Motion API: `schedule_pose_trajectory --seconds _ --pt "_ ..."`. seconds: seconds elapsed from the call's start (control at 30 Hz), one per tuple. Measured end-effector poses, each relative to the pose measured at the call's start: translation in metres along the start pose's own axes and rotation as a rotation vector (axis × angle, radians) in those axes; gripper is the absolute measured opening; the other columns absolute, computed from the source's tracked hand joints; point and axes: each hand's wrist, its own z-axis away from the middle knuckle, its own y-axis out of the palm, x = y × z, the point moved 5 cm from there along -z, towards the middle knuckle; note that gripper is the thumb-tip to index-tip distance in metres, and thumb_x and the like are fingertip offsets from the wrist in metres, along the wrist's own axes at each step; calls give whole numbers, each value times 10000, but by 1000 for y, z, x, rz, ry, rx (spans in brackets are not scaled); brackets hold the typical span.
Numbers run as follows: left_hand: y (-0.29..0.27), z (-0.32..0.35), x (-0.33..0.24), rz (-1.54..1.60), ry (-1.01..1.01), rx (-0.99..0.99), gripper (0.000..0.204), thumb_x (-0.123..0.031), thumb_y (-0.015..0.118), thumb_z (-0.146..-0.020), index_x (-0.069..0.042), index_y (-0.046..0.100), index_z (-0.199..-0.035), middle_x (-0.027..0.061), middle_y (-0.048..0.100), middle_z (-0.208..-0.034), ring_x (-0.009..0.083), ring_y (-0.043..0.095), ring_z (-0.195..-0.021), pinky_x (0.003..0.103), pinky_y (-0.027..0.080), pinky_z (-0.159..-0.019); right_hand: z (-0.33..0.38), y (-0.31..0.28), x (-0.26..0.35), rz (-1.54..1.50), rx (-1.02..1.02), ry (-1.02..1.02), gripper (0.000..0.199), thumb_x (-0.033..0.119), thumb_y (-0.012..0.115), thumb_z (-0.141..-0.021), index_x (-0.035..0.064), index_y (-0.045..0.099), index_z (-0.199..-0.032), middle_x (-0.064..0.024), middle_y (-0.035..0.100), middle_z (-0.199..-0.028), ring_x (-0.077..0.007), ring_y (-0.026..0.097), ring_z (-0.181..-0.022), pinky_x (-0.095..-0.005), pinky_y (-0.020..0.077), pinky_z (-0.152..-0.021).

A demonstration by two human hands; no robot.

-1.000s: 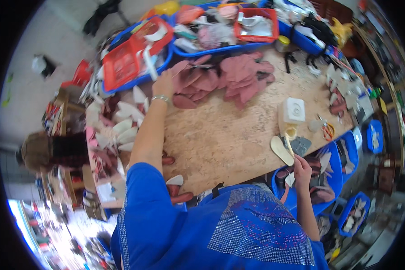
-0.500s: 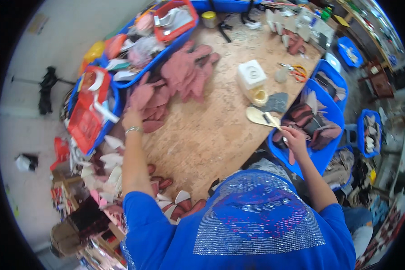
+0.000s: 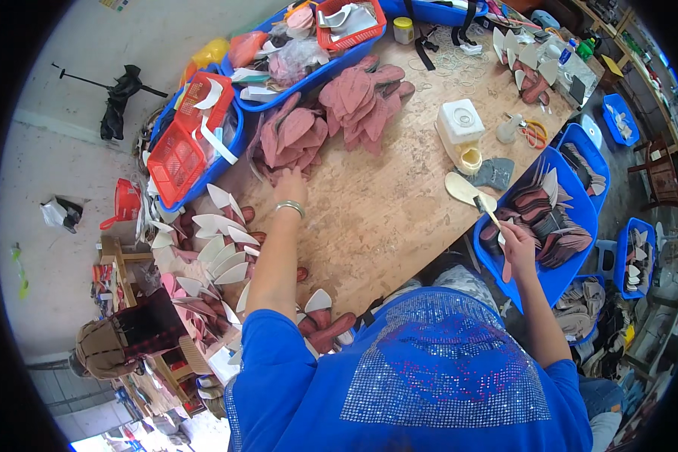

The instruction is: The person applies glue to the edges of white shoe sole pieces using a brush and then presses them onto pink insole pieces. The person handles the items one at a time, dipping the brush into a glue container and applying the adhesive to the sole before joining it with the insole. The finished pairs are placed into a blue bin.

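My left hand [image 3: 289, 183] reaches to the near edge of a pile of dusty-pink shoe-insole-shaped pieces [image 3: 294, 139]. Its fingertips are lost among the pieces, so I cannot tell whether they grip one. Closed round the pale handle of a small brush [image 3: 492, 216] is my right hand [image 3: 518, 245]. The dark brush end lies over the right part of a cream oval sole piece [image 3: 463, 188] at the table's right edge. A narrow pink strip shows below the right hand; whether it is held I cannot tell. Behind the sole piece stand a white plastic container [image 3: 459, 124] and a dark grey flat piece [image 3: 496, 173].
A second pink pile [image 3: 361, 98] lies farther back. Blue bins [image 3: 539, 279] of stacked soles stand off the table's right edge. Red baskets [image 3: 177, 154] sit in a blue bin at left. Orange-handled scissors [image 3: 533, 134] lie at back right; white-and-pink pieces [image 3: 222, 260] crowd the left edge.
The whole view has shifted, so the table things sit farther right. My left hand stays at the pink pile's near edge. My right hand still holds the brush over the sole piece.
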Motion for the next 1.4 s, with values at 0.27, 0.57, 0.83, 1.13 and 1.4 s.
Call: schedule_pose_trajectory --seconds 0.27,0.57,0.83,1.13,1.4 --pt "74 114 -46 256 151 125 424 -289 568 -871 -68 538 -1232 216 542 -1224 359 572 -1036 447 465 -880 9 38 -25 -59 100 66 275 227 606 -904 19 640 -1081 66 447 -568 -26 340 -436 -206 211 -386" --pt "109 246 -102 520 294 318 437 -282 595 -875 -17 552 -1219 210 644 -1037 353 620 -943 418 488 -813 31 87 -41 -206 225 157 243 282 581 -924 68 638 -1024 52 441 -564 -42 350 -434 -202 233 -387" --pt "126 284 -108 779 80 502 451 -320 607 -879 -18 566 -1211 167 665 -988 278 650 -861 367 498 -767 47 94 -64 -323 339 243 305 322 519 -959 91 583 -769 24 448 -525 -52 322 -381 -219 226 -357" --pt "117 313 -113 749 4 469 446 -290 611 -884 -13 548 -1228 147 668 -969 233 650 -846 329 494 -745 60 90 -54 -544 532 261 255 300 555 -943 73 596 -836 42 397 -518 -49 306 -393 -218 229 -368" --pt "133 344 -172 872 52 605 433 -278 588 -897 24 550 -1204 150 671 -952 233 642 -815 341 498 -737 92 -6 -40 -747 464 259 336 280 450 -990 1 536 -1157 54 355 -556 -42 301 -415 -204 238 -377"
